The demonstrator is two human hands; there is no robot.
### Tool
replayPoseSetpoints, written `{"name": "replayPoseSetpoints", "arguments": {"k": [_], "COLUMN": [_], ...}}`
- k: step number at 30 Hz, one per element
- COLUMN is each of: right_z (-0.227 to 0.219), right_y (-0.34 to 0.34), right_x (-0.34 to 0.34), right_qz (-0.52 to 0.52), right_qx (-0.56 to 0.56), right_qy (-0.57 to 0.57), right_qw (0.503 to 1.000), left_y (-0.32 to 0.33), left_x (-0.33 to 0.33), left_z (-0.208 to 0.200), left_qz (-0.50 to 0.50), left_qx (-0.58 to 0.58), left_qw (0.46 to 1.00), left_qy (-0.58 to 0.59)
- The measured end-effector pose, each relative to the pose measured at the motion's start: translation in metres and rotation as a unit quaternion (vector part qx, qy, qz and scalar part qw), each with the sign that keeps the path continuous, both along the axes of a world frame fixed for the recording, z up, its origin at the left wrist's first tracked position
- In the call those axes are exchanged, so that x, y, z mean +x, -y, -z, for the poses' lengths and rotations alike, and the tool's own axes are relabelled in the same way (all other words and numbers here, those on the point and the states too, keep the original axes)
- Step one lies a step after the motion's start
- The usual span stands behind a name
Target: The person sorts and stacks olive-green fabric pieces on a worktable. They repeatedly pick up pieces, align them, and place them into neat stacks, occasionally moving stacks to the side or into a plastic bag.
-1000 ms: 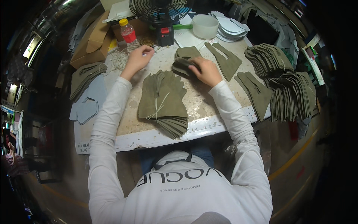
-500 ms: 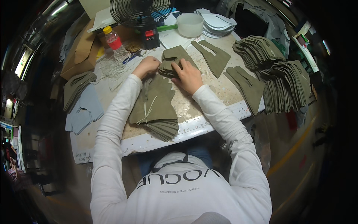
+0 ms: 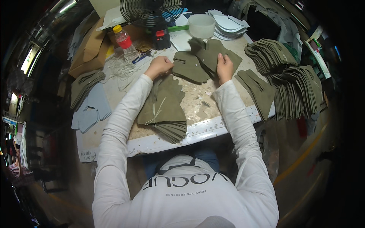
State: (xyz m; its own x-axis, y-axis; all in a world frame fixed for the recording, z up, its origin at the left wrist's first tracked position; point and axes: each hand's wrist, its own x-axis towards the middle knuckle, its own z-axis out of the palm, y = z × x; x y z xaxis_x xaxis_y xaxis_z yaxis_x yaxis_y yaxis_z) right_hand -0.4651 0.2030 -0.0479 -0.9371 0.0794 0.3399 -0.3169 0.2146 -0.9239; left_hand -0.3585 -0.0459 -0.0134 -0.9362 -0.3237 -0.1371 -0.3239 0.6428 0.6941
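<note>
My right hand (image 3: 225, 69) grips a few cut olive fabric pieces (image 3: 216, 53), thumb on top, and holds them up at a tilt. Below and left of them, a flat stack of olive pieces (image 3: 188, 68) with a notched edge lies on the table. My left hand (image 3: 159, 67) is closed at this stack's left edge, its fingertips pinched on it. Just nearer me rests a fanned bundle of olive pieces (image 3: 163, 102), tied with a pale string (image 3: 156, 112).
Several olive stacks (image 3: 296, 89) fill the right side, with a loose piece (image 3: 258, 91) beside them. Grey pieces (image 3: 91, 108) and another olive bundle (image 3: 85, 87) lie left. Behind stand a bottle (image 3: 123, 40), a fan (image 3: 152, 11), a round tub (image 3: 201, 26) and a carton (image 3: 89, 51).
My right hand has moved right, lifting olive pieces off the stack over where a loose piece lay. The left hand stays at the stack's left edge. The whole view has shifted slightly.
</note>
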Motion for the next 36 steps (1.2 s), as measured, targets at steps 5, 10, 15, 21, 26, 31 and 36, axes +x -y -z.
{"name": "replayPoseSetpoints", "arguments": {"k": [5,10,15,21,26,31,36], "right_z": [0.026,0.033,0.029,0.020,0.004,-0.014,-0.036], "right_y": [-0.013,-0.013,-0.010,-0.007,-0.013,-0.016,0.000], "right_x": [-0.023,-0.025,-0.013,-0.009,-0.008,0.005,0.024], "right_qz": [0.009,-0.040,-0.026,-0.100,-0.180,-0.251,-0.334], "right_qx": [0.010,-0.027,0.051,-0.151,-0.286,-0.300,-0.323], "right_qy": [0.090,0.115,0.077,0.093,0.136,0.154,0.244], "right_qw": [0.996,0.992,0.995,0.979,0.931,0.907,0.851], "left_y": [-0.016,-0.025,-0.039,-0.047,-0.020,0.044,0.087], "left_x": [-0.004,-0.014,-0.013,-0.008,0.024,0.090,0.166], "left_z": [-0.008,-0.016,-0.008,-0.017,-0.056,-0.099,-0.115], "left_qz": [0.011,0.045,0.056,-0.049,-0.108,-0.177,-0.204], "left_qx": [-0.006,-0.128,0.060,0.349,0.362,0.233,0.087], "left_qw": [0.998,0.988,0.995,0.934,0.924,0.940,0.960], "left_qy": [0.054,0.067,0.057,0.053,-0.056,-0.178,-0.168]}}
